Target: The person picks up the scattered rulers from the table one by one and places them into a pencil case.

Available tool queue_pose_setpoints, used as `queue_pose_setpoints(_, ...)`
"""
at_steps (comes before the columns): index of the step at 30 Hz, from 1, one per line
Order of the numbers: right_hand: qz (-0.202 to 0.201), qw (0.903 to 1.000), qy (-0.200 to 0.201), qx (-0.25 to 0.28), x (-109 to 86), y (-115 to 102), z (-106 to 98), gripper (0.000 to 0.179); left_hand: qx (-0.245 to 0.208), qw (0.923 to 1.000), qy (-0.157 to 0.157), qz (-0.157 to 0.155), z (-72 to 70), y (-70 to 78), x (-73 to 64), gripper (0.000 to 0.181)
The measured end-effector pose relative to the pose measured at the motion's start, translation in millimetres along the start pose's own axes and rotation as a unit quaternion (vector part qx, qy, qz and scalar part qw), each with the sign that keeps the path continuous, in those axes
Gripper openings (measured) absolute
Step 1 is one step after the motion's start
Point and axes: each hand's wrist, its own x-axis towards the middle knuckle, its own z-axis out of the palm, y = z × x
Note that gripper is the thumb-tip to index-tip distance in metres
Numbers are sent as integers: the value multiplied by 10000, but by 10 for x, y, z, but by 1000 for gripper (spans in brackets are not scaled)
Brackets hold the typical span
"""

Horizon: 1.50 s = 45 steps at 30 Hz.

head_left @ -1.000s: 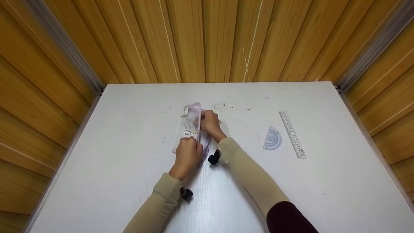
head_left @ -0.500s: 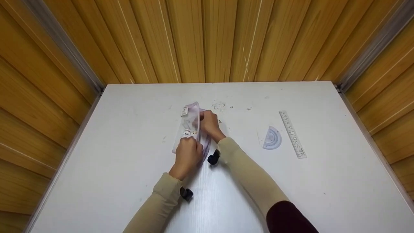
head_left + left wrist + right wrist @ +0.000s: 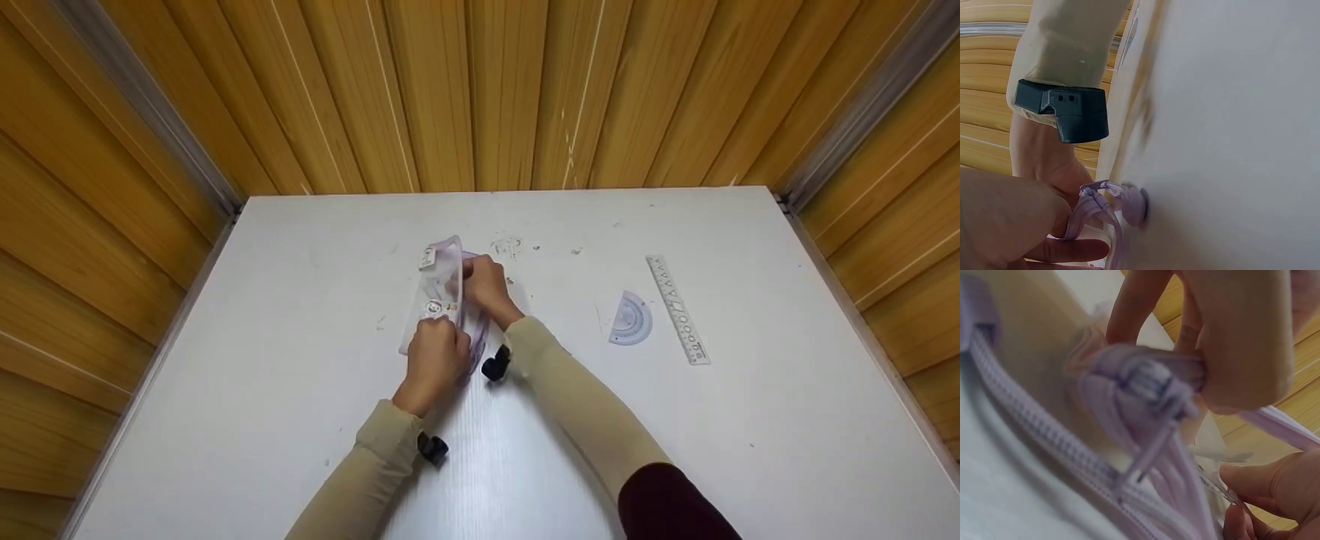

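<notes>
A clear pencil pouch (image 3: 438, 289) with purple zip trim stands on its edge on the white table, its mouth spread toward the right. My left hand (image 3: 435, 356) grips the trim at the near end; in the right wrist view the purple zip edge (image 3: 1145, 394) runs into its fingers. My right hand (image 3: 487, 289) reaches into the mouth from the right, fingertips partly behind the clear wall. Thumb and fingers there pinch a thin clear plastic piece (image 3: 1216, 484), whose full shape is hidden. A round purple end tab (image 3: 1135, 206) shows in the left wrist view.
Right of the hands, a clear protractor (image 3: 631, 319) lies flat on the table (image 3: 285, 360). Beyond it lies a clear stencil ruler (image 3: 679, 311). Yellow wood-look panels (image 3: 502, 97) wall the table at the back and sides.
The pouch's raised rim has shifted slightly left since the first frame. Both hands stay almost in place; the ruler and protractor have not moved on the table.
</notes>
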Motion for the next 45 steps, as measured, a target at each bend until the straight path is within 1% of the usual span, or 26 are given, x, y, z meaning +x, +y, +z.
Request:
queue_pose_setpoints(3,146,9999,-71,19,14,-6,-16,10,-34,10000,34,82,-10,1,6,36)
queue_pose_setpoints(8,324,9991,-185,177,41,-8,-63,12,7,10000,10,50,-15,5,23,35)
queue_pose_setpoints(13,356,9970,-179,659,41,22,-119,14,68,10000,-16,-3,-13,8,26,34)
queue_pose_setpoints(19,463,9890,-228,1386,38,56,-198,20,1,10000,-60,-48,-10,9,39,33)
queue_pose_setpoints(23,468,9861,-233,1580,47,73,-240,23,51,9999,-96,-62,-8,8,41,34)
queue_pose_setpoints(31,538,9767,-379,2044,25,80,-305,21,64,10000,-66,-14,-10,16,29,33)
queue_pose_setpoints(37,595,9757,-479,2055,3,90,-337,24,126,9998,-154,-79,0,23,20,31)
queue_pose_setpoints(45,648,9763,-553,1989,12,131,-354,28,94,9998,-162,-102,2,22,17,32)
